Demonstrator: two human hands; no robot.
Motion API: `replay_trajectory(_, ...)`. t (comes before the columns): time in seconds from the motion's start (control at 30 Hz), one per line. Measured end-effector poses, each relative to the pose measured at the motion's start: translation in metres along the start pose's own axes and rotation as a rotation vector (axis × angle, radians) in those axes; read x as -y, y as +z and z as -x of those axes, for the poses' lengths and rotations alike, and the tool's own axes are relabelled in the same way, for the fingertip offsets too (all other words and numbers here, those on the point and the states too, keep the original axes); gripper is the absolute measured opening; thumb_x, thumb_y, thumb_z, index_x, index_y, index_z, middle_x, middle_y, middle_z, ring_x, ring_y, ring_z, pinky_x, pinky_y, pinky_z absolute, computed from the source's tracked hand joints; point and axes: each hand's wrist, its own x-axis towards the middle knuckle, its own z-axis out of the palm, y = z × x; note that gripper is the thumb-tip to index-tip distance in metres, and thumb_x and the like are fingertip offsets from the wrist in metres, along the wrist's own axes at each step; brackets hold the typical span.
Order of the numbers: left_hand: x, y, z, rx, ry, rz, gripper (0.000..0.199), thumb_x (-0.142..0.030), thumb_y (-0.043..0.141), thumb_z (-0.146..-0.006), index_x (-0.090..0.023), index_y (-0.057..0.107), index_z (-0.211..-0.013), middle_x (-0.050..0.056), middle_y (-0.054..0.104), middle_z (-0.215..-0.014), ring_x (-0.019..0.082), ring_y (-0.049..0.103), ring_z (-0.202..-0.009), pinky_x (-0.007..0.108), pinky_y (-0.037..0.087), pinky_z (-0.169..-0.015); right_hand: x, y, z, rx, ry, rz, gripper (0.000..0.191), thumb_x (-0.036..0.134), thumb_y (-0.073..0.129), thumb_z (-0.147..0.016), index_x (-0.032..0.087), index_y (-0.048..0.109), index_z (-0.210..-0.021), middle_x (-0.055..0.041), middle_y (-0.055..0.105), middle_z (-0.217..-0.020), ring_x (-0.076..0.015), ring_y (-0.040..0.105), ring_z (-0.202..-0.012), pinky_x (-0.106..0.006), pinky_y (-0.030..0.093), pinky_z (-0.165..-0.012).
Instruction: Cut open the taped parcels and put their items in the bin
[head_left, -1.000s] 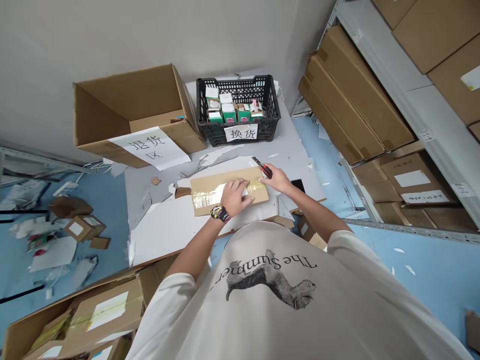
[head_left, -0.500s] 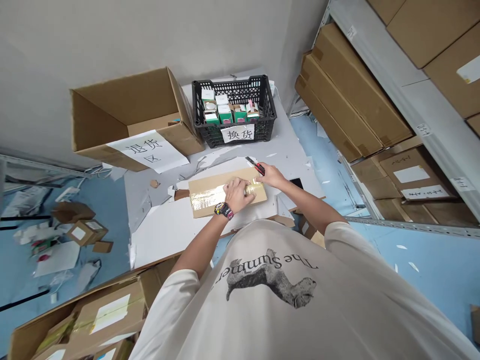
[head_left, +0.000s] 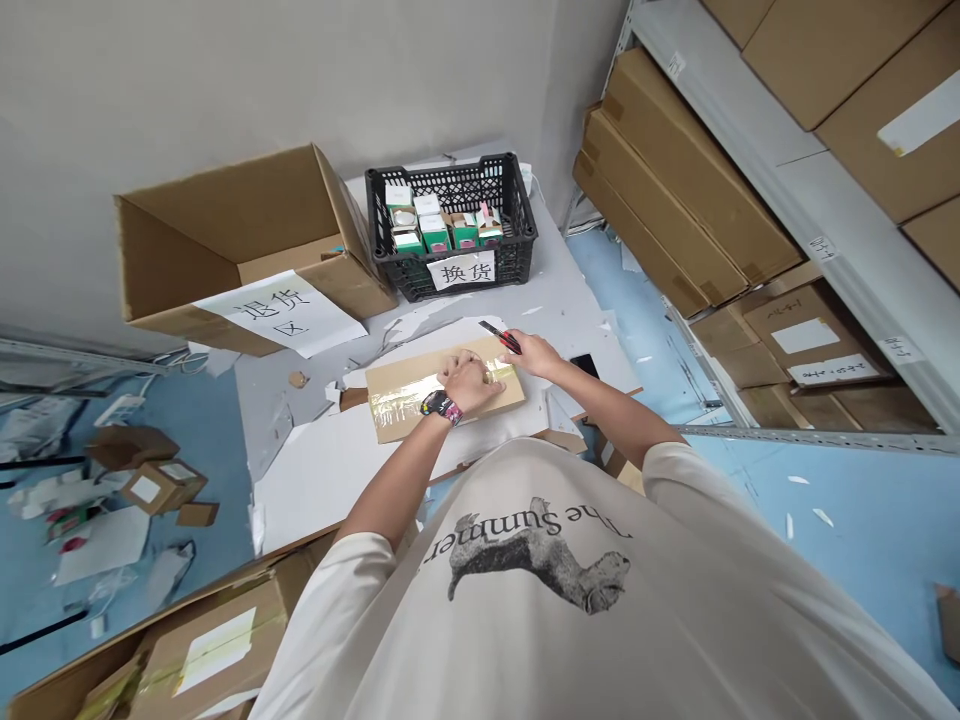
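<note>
A flat brown cardboard box with shiny clear tape along its top lies on the table in front of me. My left hand, with a dark watch and a patterned band at the wrist, rests on top of it, fingers slightly bent and thumb apart. At the box's far right corner, my right hand is closed around a red and black utility knife. Its tip points away to the left, above the table and clear of the tape. The palm side of each hand is hidden.
Behind the box stand an open carton with a paper sign and a black crate of small boxes. A phone lies right of my hand. Shelves of cartons rise at the right; opened boxes litter the floor at left.
The view has swung slightly, shifting the scene left. My left hand has moved a little farther forward on the box. The right hand keeps hold of the utility knife in about the same place.
</note>
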Motion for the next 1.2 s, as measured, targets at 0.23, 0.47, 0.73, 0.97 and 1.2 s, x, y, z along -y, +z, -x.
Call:
replay_trajectory(0.23,0.007,0.010,0.012,-0.154,0.068,0.052,0.042,-0.063,0.091,-0.087,-0.027,0.080,-0.104,0.017,0.060,-0.177,0.059,0.046,-0.159,0.083,0.039,-0.122,-0.051,-0.030,0.042,0.224,-0.021,-0.365,0.046,0.062,0.047,-0.121,0.024,0.074,-0.121,0.0035,0.065,-0.074,-0.0181,0.062,-0.059,-0.027,0.051,-0.061)
replay_trajectory(0.47,0.013,0.016,0.017,-0.115,0.078,0.046,0.037,-0.054,0.089,-0.090,-0.028,0.070,-0.109,0.011,0.036,-0.198,0.054,0.021,-0.184,0.084,0.024,-0.134,-0.081,-0.039,0.075,0.386,-0.004,-0.376,0.047,0.071,0.055,-0.114,0.027,0.061,-0.097,0.0046,0.060,-0.072,-0.0157,0.056,-0.055,-0.025,0.040,-0.054)
replay_trajectory(0.73,0.008,0.008,0.017,-0.062,0.057,0.059,0.038,-0.055,0.089,-0.091,-0.028,0.067,-0.106,0.012,0.030,-0.200,0.051,0.013,-0.187,0.084,0.022,-0.135,-0.085,-0.036,0.064,0.397,-0.022,-0.380,0.044,0.068,0.052,-0.114,0.027,0.063,-0.101,0.0063,0.058,-0.071,-0.0156,0.054,-0.055,-0.025,0.042,-0.059)
replay_trajectory(0.97,0.007,0.006,0.019,-0.052,0.047,0.056,0.035,-0.050,0.088,-0.091,-0.028,0.067,-0.108,0.011,0.028,-0.200,0.050,0.012,-0.188,0.084,0.022,-0.136,-0.076,-0.035,0.053,0.342,-0.074,-0.262,0.043,0.061,0.053,-0.116,0.025,0.068,-0.098,0.0040,0.060,-0.071,-0.0173,0.056,-0.063,-0.028,0.042,-0.068)
replay_trajectory(1.2,-0.005,0.003,0.028,-0.034,-0.019,0.081,0.037,-0.052,0.088,-0.087,-0.029,0.064,-0.105,0.004,0.020,-0.202,0.041,0.006,-0.190,0.074,0.015,-0.145,-0.067,-0.046,0.051,0.386,-0.088,-0.066,0.040,0.052,0.053,-0.119,0.023,0.075,-0.103,-0.0015,0.067,-0.077,-0.0202,0.057,-0.071,-0.032,0.036,-0.072)
